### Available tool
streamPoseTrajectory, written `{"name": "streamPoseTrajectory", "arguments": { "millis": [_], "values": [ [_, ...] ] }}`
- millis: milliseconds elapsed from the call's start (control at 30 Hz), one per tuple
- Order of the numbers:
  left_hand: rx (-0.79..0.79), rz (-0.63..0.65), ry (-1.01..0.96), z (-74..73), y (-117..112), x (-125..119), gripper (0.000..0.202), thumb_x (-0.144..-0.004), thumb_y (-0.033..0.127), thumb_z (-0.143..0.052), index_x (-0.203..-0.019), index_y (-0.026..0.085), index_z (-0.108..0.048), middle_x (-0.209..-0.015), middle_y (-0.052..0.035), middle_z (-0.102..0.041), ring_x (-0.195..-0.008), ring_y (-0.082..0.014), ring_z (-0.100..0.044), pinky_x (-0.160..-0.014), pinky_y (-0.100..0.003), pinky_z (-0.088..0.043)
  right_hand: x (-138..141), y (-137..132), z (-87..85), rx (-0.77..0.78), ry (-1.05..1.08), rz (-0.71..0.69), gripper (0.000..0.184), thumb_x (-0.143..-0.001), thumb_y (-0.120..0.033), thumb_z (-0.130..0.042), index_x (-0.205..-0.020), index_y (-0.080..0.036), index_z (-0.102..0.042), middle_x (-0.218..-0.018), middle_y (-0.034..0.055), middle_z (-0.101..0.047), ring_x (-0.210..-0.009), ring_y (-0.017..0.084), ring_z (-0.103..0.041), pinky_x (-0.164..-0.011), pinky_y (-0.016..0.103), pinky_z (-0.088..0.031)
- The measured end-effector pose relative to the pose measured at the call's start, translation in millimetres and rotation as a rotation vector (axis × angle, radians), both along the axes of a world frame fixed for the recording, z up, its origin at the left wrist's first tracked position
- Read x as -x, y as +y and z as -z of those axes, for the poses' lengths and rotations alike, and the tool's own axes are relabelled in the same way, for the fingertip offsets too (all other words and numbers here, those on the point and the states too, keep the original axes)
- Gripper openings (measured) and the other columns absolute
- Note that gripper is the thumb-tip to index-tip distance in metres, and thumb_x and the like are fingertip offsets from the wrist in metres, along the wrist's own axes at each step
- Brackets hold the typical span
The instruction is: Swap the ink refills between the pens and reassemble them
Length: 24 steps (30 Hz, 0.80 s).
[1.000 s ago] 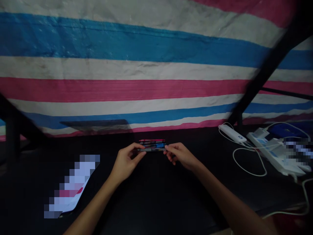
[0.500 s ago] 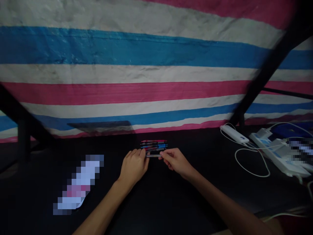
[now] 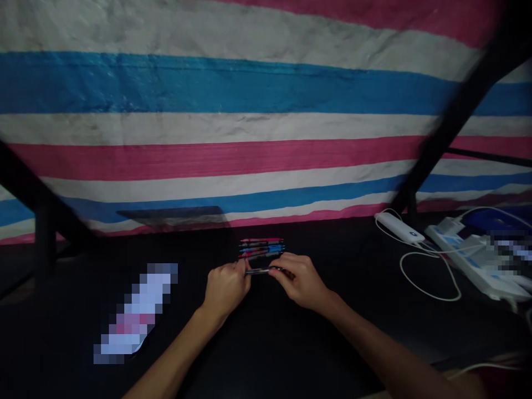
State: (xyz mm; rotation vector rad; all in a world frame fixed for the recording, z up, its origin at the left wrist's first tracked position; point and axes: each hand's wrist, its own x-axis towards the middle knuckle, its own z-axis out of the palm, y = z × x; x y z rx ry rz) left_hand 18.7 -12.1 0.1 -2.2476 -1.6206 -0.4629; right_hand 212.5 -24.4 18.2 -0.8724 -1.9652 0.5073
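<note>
Pinching one dark pen [image 3: 264,270] by its ends, fingers of my left hand [image 3: 226,288] and right hand [image 3: 300,281] hold it level, just beside the pen row [image 3: 261,247] on the tabletop [image 3: 266,349].

- A pen [image 3: 264,270] is held level between the left hand [image 3: 226,288] and the right hand [image 3: 301,280], over the middle of the table [image 3: 266,349].
- A row of pens [image 3: 261,247] is laid on the table just behind the held pen.
- A sheet [image 3: 249,138] is hung behind the table, along its whole far side.
- A paper item [image 3: 137,313] is placed on the table, well to the left of the hands.
- A power bank [image 3: 399,228] is placed far to the right, near the back, and a cable [image 3: 432,280] is looped on the table in front of it.
- A power strip [image 3: 469,255] is laid to the right of the power bank.
</note>
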Motion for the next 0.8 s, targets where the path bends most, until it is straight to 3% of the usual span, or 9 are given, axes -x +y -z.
{"name": "streamPoseTrajectory", "arguments": {
  "millis": [167, 267, 433, 500, 600, 700, 800],
  "values": [
    [0.158, 0.028, -0.069, -6.4, 0.6, -0.5, 0.028, -0.085, 0.025, -0.040, -0.077, 0.017, -0.065, -0.069, -0.0071, -0.070, -0.062, -0.0215, -0.065, -0.055, -0.027, -0.039, -3.4, 4.7, 2.8, -0.168, 0.011, -0.033, 0.017, -0.088, -0.025, -0.056, -0.096, -0.015, -0.068, -0.076, 0.0076, -0.063, -0.068, 0.018, -0.055, -0.066, 0.031, -0.045],
    [0.232, 0.050, -0.107, -8.1, 1.6, -0.4, 0.025, -0.082, 0.025, -0.042, -0.078, 0.018, -0.066, -0.070, -0.0076, -0.070, -0.062, -0.0219, -0.065, -0.057, -0.028, -0.039, -8.8, 11.2, 5.3, -0.178, -0.045, -0.099, 0.021, -0.089, -0.025, -0.055, -0.104, -0.019, -0.068, -0.085, 0.0088, -0.065, -0.077, 0.020, -0.057, -0.073, 0.034, -0.047],
    [0.339, 0.193, -0.311, -1.3, 4.8, 0.6, 0.023, -0.081, 0.020, -0.044, -0.064, 0.018, -0.060, -0.058, -0.0035, -0.063, -0.056, -0.0170, -0.060, -0.056, -0.026, -0.037, -15.3, 14.4, 4.7, -0.169, -0.125, -0.126, 0.023, -0.089, -0.026, -0.055, -0.107, -0.024, -0.068, -0.088, 0.0086, -0.066, -0.079, 0.021, -0.056, -0.072, 0.036, -0.048],
    [0.333, 0.232, -0.391, 0.0, 5.4, 1.0, 0.020, -0.083, 0.022, -0.045, -0.070, 0.018, -0.059, -0.061, -0.0020, -0.061, -0.055, -0.0154, -0.057, -0.056, -0.025, -0.037, -15.9, 14.3, 4.0, -0.148, -0.089, -0.110, 0.022, -0.088, -0.027, -0.056, -0.105, -0.024, -0.069, -0.089, 0.0083, -0.066, -0.080, 0.021, -0.057, -0.074, 0.036, -0.048],
    [0.242, 0.267, -0.544, -3.1, 5.4, 1.7, 0.015, -0.085, 0.030, -0.049, -0.090, 0.019, -0.056, -0.079, -0.0033, -0.062, -0.065, -0.0158, -0.057, -0.062, -0.027, -0.043, -17.3, 16.5, 3.0, -0.028, 0.022, 0.003, 0.020, -0.086, -0.030, -0.058, -0.100, -0.023, -0.070, -0.087, 0.0080, -0.067, -0.079, 0.021, -0.059, -0.074, 0.036, -0.047],
    [0.127, 0.328, -0.712, -9.3, 5.3, 3.6, 0.021, -0.086, 0.030, -0.051, -0.103, 0.019, -0.052, -0.093, -0.0054, -0.060, -0.077, -0.0169, -0.058, -0.071, -0.030, -0.046, -20.9, 22.7, 2.9, 0.227, 0.222, 0.116, 0.020, -0.082, -0.034, -0.063, -0.093, -0.019, -0.070, -0.076, 0.0066, -0.065, -0.068, 0.019, -0.059, -0.064, 0.032, -0.047],
    [0.060, 0.379, -0.792, -13.4, 5.8, 6.3, 0.019, -0.088, 0.025, -0.048, -0.105, 0.019, -0.055, -0.095, -0.0054, -0.059, -0.084, -0.0171, -0.057, -0.074, -0.029, -0.046, -25.3, 28.9, 3.0, 0.512, 0.403, 0.044, 0.023, -0.078, -0.037, -0.065, -0.085, -0.015, -0.068, -0.063, 0.0024, -0.060, -0.054, 0.014, -0.054, -0.053, 0.028, -0.043]
  ]
}}
